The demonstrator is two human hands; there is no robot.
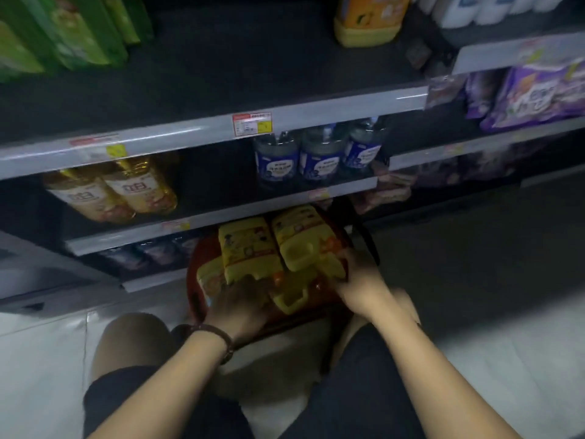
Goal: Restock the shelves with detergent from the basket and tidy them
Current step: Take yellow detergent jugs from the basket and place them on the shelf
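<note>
Where they crowd the red basket (191,275), the detergent jugs (248,248) are yellow.

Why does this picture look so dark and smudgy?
Head view: the light is dim, so the shelves look murky; motion blur smears the green packs, the left hand and the right hand; glare streaks the price rail, which the wide lens bends; the yellow detergent bottles show brightest.
</note>
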